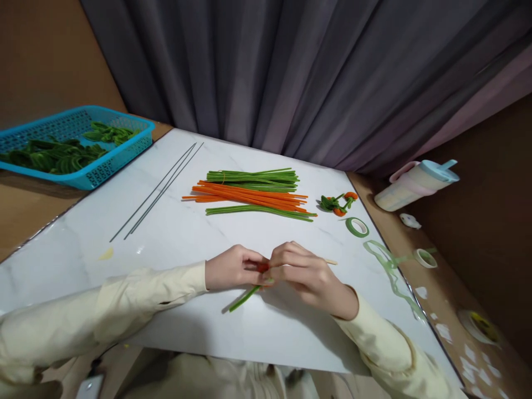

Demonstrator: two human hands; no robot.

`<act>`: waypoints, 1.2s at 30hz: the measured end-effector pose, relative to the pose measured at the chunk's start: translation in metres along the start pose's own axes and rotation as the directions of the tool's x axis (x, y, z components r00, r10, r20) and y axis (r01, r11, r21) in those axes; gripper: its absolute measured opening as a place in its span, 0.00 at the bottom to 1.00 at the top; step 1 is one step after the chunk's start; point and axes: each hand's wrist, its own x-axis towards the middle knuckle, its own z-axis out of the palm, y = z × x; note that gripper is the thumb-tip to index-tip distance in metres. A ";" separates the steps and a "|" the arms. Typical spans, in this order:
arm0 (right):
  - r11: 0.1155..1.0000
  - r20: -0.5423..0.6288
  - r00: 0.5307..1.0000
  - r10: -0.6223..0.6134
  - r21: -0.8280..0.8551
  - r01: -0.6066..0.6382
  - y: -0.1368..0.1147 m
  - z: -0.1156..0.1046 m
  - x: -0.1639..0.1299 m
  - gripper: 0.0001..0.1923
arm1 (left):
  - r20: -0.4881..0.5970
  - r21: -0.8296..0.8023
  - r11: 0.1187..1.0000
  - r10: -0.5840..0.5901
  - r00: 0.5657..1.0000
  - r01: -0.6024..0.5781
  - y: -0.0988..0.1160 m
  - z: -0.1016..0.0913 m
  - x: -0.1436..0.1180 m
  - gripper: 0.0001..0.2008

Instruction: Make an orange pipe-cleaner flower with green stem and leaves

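Note:
My left hand [236, 267] is closed, its thumb and fingers pinching a small orange pipe cleaner piece [262, 267]. My right hand [305, 274] meets it there, its fingers bent and pressed onto the same piece, which they mostly cover. A green pipe cleaner stem [244, 299] sticks out below the fingertips toward the lower left. The tip of a thin wooden stick [331, 261] shows behind my right hand. Beyond both hands lie a bundle of green pipe cleaners [253, 178], a bundle of orange pipe cleaners [249, 195] and a smaller green row [260, 211].
Thin dark wires [158, 191] lie at left, near a blue basket [120, 160] of green pipe cleaner leaves. At right are finished orange-and-green pieces [338, 204], green tape [357, 227], a loose tape strip [390, 271], a tumbler [409, 185] and paper scraps [469, 360].

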 end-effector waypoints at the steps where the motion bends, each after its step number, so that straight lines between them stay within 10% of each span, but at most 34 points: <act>1: 0.999 -0.017 1.000 0.019 0.028 -0.018 0.001 0.001 0.001 0.11 | 0.004 -0.023 1.000 -0.014 1.000 0.014 0.002 0.000 0.000 0.09; 6: 0.954 0.021 0.963 0.267 0.133 -0.267 0.004 -0.005 0.002 0.11 | 0.030 -0.210 0.970 -0.116 0.993 0.120 0.009 -0.001 -0.002 0.12; 11: 0.806 0.134 0.812 0.568 0.111 -0.582 -0.003 -0.017 -0.004 0.12 | -0.045 -0.247 0.964 -0.117 0.992 0.102 0.009 0.001 -0.003 0.18; 20: 0.768 0.303 0.736 0.606 0.017 -0.640 -0.013 -0.010 -0.005 0.19 | -0.171 0.309 0.945 0.171 0.970 -0.112 0.004 0.010 -0.007 0.15; 28: 0.834 0.090 0.829 0.552 -0.030 -0.551 -0.023 -0.017 -0.012 0.05 | -0.123 -0.065 0.998 -0.015 0.992 0.007 0.003 0.007 -0.001 0.19; 36: 0.916 -0.109 0.916 0.386 -0.069 -0.394 -0.019 0.000 -0.016 0.10 | -0.026 -0.255 0.959 -0.139 0.990 0.127 -0.001 -0.004 0.002 0.20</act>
